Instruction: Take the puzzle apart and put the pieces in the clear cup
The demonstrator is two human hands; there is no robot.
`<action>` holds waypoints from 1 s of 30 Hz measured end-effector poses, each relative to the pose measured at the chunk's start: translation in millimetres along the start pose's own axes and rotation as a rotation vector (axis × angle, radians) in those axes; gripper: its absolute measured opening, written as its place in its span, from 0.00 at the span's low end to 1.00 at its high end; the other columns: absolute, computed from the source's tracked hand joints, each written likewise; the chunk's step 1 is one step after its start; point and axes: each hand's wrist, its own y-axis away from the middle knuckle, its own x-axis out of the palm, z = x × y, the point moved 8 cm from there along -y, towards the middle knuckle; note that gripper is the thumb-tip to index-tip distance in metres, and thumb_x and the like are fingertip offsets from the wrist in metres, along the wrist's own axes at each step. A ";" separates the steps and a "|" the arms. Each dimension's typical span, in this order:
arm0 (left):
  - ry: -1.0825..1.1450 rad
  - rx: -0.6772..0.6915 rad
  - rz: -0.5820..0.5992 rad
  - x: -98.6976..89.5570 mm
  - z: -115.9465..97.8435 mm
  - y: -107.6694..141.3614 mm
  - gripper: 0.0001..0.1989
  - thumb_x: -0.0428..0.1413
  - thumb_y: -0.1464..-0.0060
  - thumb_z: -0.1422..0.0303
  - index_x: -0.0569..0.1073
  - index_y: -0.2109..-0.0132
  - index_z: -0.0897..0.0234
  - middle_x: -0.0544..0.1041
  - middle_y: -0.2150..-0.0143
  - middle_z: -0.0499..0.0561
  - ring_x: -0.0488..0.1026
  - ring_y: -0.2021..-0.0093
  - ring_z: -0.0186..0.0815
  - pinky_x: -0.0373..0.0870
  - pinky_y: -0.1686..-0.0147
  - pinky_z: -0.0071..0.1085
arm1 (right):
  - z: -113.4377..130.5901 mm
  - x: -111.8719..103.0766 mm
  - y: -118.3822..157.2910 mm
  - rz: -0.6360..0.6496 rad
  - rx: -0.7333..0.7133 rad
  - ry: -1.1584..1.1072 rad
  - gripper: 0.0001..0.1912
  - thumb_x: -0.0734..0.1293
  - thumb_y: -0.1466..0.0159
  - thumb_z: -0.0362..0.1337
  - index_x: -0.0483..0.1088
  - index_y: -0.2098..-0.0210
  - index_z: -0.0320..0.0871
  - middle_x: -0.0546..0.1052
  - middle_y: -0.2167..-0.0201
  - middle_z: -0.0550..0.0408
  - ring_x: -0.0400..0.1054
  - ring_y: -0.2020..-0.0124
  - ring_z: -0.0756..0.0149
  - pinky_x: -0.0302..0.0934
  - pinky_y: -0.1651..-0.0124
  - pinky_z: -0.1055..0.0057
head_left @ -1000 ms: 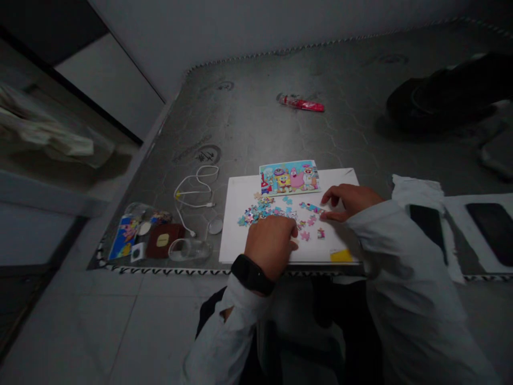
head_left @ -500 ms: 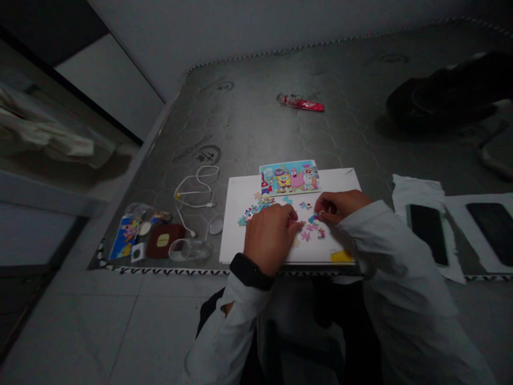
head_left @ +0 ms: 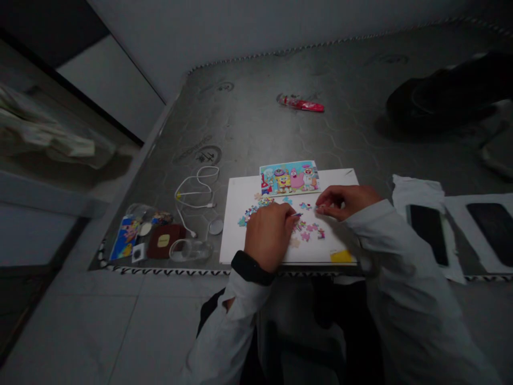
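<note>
My left hand [head_left: 267, 232], with a dark band on its wrist, is over the white board [head_left: 234, 246]. Its thumb and forefinger pinch a small jigsaw piece [head_left: 297, 214]. To the right, my right hand [head_left: 348, 202] holds another jigsaw piece [head_left: 319, 207] between its fingertips, just above the board. Loose pink pieces [head_left: 305, 235] lie below and between the hands. A heap of mostly blue and yellow pieces [head_left: 262, 202] is partly hidden behind my left hand. The cartoon picture card [head_left: 290, 179] lies along the board's far edge.
Left of the board are a white cable [head_left: 199, 184], a round lid [head_left: 215, 226], a clear plastic cup [head_left: 191, 249], a brown case [head_left: 165, 240] and a colourful packet [head_left: 125, 236]. Two phones [head_left: 427, 233] lie on white sheets at right. A red wrapper [head_left: 301, 103] is further back.
My right hand has moved slightly up and right, lifting its piece off the board area. A piece now shows in my left fingertips; the left hand has barely moved.
</note>
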 end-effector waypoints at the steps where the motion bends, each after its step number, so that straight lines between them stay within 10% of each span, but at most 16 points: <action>1: 0.006 0.007 0.002 1.5 -0.4 -0.4 0.06 0.59 0.38 0.65 0.81 0.59 0.58 0.83 0.61 0.49 0.79 0.59 0.41 0.72 0.57 0.37 | -3.9 2.7 -0.8 0.027 0.028 0.017 0.07 0.75 0.45 0.40 0.80 0.66 0.50 0.78 0.76 0.61 0.70 0.74 0.70 0.59 0.69 0.72; 15: -0.140 -0.013 -0.114 -5.4 11.3 -1.3 0.18 0.51 0.36 0.73 0.76 0.43 0.54 0.80 0.46 0.49 0.79 0.51 0.44 0.75 0.53 0.41 | 8.2 19.8 -12.9 -0.073 -0.153 0.156 0.11 0.75 0.44 0.39 0.80 0.60 0.49 0.78 0.66 0.56 0.70 0.68 0.66 0.61 0.63 0.68; 22: -0.158 0.078 0.077 9.6 13.4 -5.6 0.26 0.55 0.42 0.78 0.73 0.40 0.51 0.79 0.44 0.47 0.76 0.45 0.43 0.73 0.47 0.42 | 7.6 24.9 -11.4 -0.064 -0.209 0.120 0.09 0.71 0.42 0.37 0.80 0.61 0.50 0.77 0.67 0.57 0.67 0.71 0.67 0.60 0.64 0.69; 30: -0.184 -0.039 -0.023 -16.7 40.0 -4.4 0.28 0.52 0.41 0.79 0.69 0.36 0.53 0.77 0.41 0.50 0.76 0.45 0.44 0.73 0.46 0.42 | 15.8 21.9 -4.6 -0.226 -0.315 0.087 0.20 0.62 0.34 0.38 0.75 0.44 0.48 0.74 0.60 0.49 0.69 0.63 0.63 0.64 0.59 0.67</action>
